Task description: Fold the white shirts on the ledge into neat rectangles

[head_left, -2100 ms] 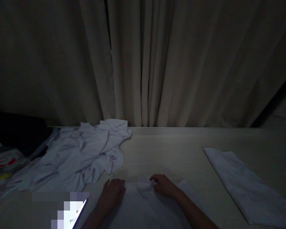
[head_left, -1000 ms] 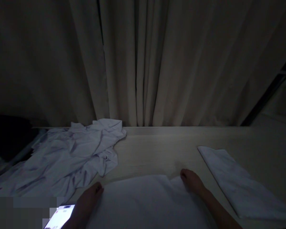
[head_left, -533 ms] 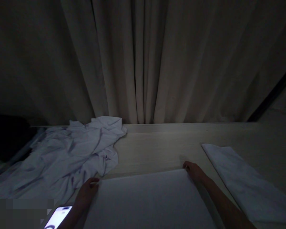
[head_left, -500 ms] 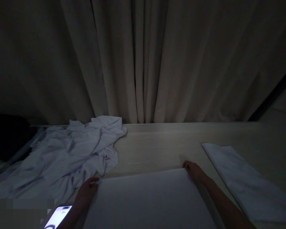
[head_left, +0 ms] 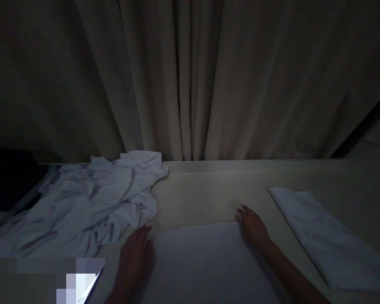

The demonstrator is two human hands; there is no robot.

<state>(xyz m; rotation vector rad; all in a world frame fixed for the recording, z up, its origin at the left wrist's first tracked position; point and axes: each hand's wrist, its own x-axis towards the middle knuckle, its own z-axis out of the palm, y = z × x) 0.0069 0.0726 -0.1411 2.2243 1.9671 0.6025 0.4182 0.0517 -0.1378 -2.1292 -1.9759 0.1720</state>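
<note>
A white cloth lies in front of me, its far edge slightly wavy. At the cloth's far left corner is my left hand, back upward, with the fingers stretched forward and the thumb beside the cloth's edge. My right hand rests at the far right corner, fingers apart and pointing away from me. Neither hand shows a grip on the fabric. The near part of the cloth runs out of view.
A crumpled white cloth spreads on the left of the pale surface. On the right lies a folded white cloth. Long curtains hang behind. A dark item sits at far left; a lit phone is partly covered by blurred blocks.
My hands have come closer together, the left one moving rightward and the right one slightly leftward. Their fingers have let go of the cloth's corners, and its far edge has become less straight.
</note>
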